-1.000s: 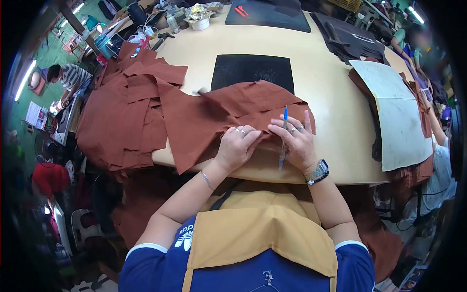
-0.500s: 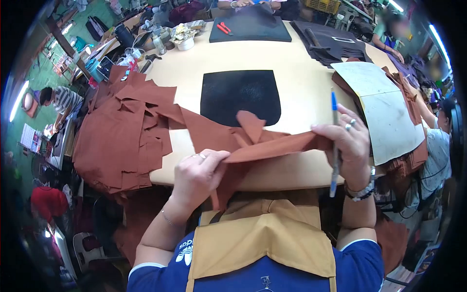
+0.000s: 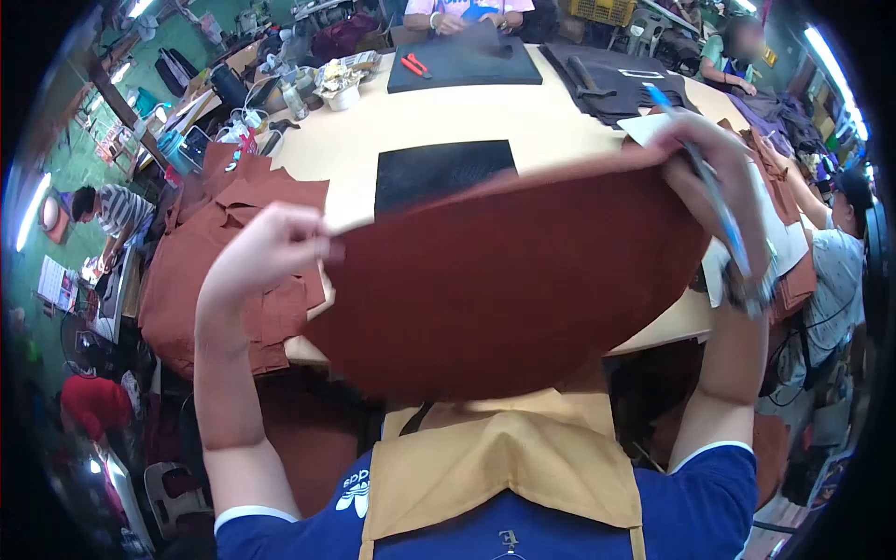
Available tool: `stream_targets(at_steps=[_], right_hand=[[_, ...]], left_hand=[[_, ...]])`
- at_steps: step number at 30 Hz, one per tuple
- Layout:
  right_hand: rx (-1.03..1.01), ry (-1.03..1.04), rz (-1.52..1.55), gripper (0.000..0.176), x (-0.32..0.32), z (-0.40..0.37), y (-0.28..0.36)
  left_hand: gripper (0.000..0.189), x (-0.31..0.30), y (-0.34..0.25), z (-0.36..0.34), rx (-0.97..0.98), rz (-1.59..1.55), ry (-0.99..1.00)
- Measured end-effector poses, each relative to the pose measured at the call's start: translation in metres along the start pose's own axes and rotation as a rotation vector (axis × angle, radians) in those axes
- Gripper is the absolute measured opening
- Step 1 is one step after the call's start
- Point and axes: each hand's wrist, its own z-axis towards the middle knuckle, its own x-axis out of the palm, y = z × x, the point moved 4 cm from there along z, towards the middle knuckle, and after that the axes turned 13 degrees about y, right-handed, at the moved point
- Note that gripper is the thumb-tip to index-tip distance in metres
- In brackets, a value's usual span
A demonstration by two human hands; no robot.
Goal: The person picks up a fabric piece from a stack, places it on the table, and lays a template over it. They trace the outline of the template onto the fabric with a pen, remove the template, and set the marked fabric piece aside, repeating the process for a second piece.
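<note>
A wide reddish-brown cloth piece (image 3: 513, 289) hangs stretched between my two hands above the table's near edge. My left hand (image 3: 271, 247) pinches its upper left corner. At the upper right corner my right hand (image 3: 714, 177) grips the cloth, with a blue-and-clear pen (image 3: 714, 191) also held along its fingers. Behind the cloth lies a black panel (image 3: 439, 173), its lower part hidden. More reddish-brown pieces (image 3: 219, 280) are heaped on the table's left side. A pale sheet (image 3: 779, 224) rests on brown pieces at the right, partly behind my right hand.
Red-handled cutters (image 3: 415, 65) lie on a dark board (image 3: 467, 73) at the far side, where a person's hands (image 3: 457, 23) work. Dark sheets (image 3: 611, 79) carry a hammer (image 3: 588, 79). A cup (image 3: 341, 93) and bottles stand back left. Other people sit left and right.
Both hands have risen and spread farther apart. The cloth, folded and narrow before, is now opened out wide between them and covers part of the black panel. The pen has tilted.
</note>
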Motion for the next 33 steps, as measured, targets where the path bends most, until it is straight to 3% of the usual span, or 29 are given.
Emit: stream_targets(at_steps=[1,2,3,4,5,6,7,8,9,10,11,12,13,14,15,17,19,21,23,26,29,33], right_hand=[[-0.087,0.049,-0.040,0.018,0.006,0.020,-0.024],[-0.007,0.129,-0.131,0.022,0.014,0.042,-0.044],[-0.029,0.180,-0.242,0.024,0.025,0.067,-0.079],[-0.076,0.171,-0.335,0.023,0.031,0.089,-0.099],[0.048,0.131,-0.314,0.021,0.031,0.108,-0.110],[0.020,0.007,-0.347,0.019,0.026,0.130,-0.127],[-0.038,-0.154,-0.397,0.020,0.015,0.146,-0.133],[-0.088,-0.319,-0.450,0.020,0.004,0.160,-0.138],[0.082,-0.317,-0.366,0.023,-0.013,0.170,-0.131],[0.074,-0.407,-0.312,0.022,-0.030,0.175,-0.124],[0.068,-0.494,-0.255,0.033,-0.045,0.176,-0.118],[-0.048,-0.597,-0.130,0.034,-0.054,0.174,-0.105],[-0.161,-0.696,-0.001,0.036,-0.060,0.167,-0.095],[-0.057,-0.657,0.081,0.035,-0.061,0.156,-0.094],[-0.132,-0.627,0.123,0.033,-0.055,0.147,-0.094],[-0.289,-0.569,0.208,0.029,-0.043,0.129,-0.096],[-0.218,-0.524,0.073,0.017,-0.019,0.105,-0.116],[-0.234,-0.477,-0.018,0.020,0.019,0.075,-0.117],[-0.065,-0.348,0.160,0.027,0.069,0.044,-0.139],[0.069,-0.188,0.212,0.029,0.139,-0.006,-0.183],[0.119,-0.082,-0.022,0.026,0.168,-0.051,-0.163],[0.161,-0.003,-0.020,0.027,0.172,-0.090,-0.122]], left_hand=[[0.014,-0.018,0.016,0.026,-0.097,-0.020,-0.026],[0.017,-0.030,0.015,0.051,-0.143,-0.092,-0.036],[0.019,-0.053,0.035,0.083,-0.081,0.033,-0.086],[0.021,-0.069,0.026,0.101,-0.112,0.115,-0.167],[0.021,-0.087,0.029,0.123,-0.100,0.022,-0.259],[0.018,-0.110,0.031,0.144,-0.057,0.058,-0.409],[0.022,-0.125,0.014,0.151,0.032,-0.123,-0.546],[0.023,-0.154,0.014,0.167,0.168,-0.059,-0.741],[0.023,-0.173,-0.009,0.167,0.206,0.182,-1.003],[0.021,-0.174,-0.037,0.155,0.270,0.115,-1.191],[0.019,-0.183,-0.053,0.149,0.496,0.163,-1.259],[0.024,-0.195,-0.055,0.147,0.579,-0.118,-1.159],[0.023,-0.198,-0.067,0.139,0.727,-0.087,-1.213],[0.018,-0.189,-0.073,0.134,0.707,0.089,-1.355],[0.013,-0.164,-0.097,0.113,0.681,0.272,-1.492],[0.018,-0.145,-0.069,0.110,0.639,0.336,-1.403],[0.021,-0.110,-0.042,0.106,0.598,0.373,-1.283],[0.018,-0.070,0.013,0.123,0.587,0.320,-1.154],[0.011,-0.019,0.053,0.127,0.526,0.193,-0.976],[0.015,0.045,0.096,0.120,0.379,0.269,-0.771],[0.012,0.088,0.118,0.104,0.253,0.248,-0.643],[0.012,0.123,0.105,0.065,0.155,0.265,-0.561]])
